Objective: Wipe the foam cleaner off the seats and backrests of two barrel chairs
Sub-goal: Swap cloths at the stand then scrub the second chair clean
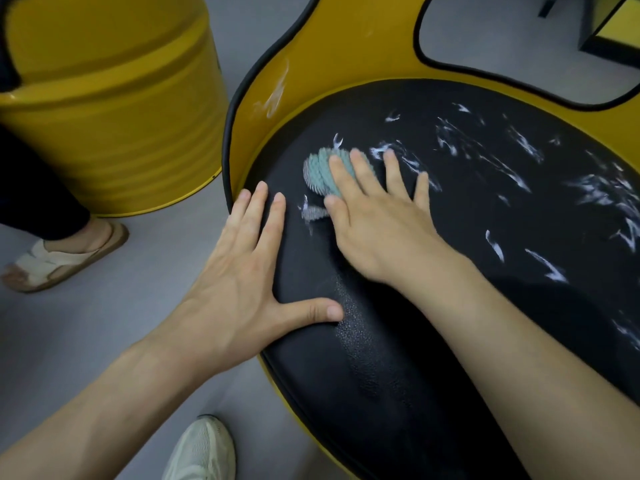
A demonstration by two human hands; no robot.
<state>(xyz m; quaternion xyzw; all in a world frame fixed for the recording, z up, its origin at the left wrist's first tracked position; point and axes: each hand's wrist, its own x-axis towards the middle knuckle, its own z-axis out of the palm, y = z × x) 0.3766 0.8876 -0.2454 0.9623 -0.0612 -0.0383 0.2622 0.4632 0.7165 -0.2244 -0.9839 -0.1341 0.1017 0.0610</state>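
While left hand (242, 258) braces flat at left edge of black textured seat cushion (381, 358), right hand (374, 223) presses teal ribbed cloth (322, 168), fingers straight; white foam streaks (601, 192) lie rightward.

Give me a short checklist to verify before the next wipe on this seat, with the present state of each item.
1. Cloth under right hand: ok, the fingers press it flat on the seat.
2. Left hand steadies the seat: ok, it lies flat at the edge.
3. Foam gone from the seat: not ok, streaks remain right of the cloth.
4. Backrest clean: not ok, a white smear is on it.
5. Cloth clean enough: cannot tell, the hand covers most of it.
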